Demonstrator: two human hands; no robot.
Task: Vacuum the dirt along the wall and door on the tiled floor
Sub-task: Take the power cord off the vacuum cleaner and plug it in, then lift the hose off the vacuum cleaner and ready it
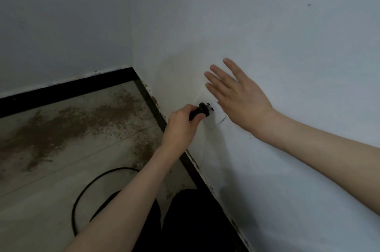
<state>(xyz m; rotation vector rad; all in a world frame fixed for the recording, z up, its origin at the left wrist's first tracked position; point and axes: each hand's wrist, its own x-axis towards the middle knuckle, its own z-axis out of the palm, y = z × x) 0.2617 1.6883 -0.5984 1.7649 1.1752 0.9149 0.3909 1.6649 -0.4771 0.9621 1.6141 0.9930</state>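
Black plug (pixel 200 111) at white wall socket (pixel 216 118)
Left hand (pixel 181 126) grips plug; right hand (pixel 238 97), fingers straight, braces beside. Best pushed squarely, prongs aligned, cord (pixel 86 190) slack.

L hand (pixel 181 126) curled in a grip, arm outstretched; R hand (pixel 236 95) flat, fingers straight & spread.

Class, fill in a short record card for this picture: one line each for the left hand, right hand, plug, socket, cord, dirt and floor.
left hand: grips the black plug
right hand: open, fingers straight, by the wall above the socket
plug: black, at the socket; whether fully in cannot be told
socket: white plate low on the white wall
cord: black, looped on the floor
dirt: brown patch spread towards the corner
floor: pale tiles, black skirting
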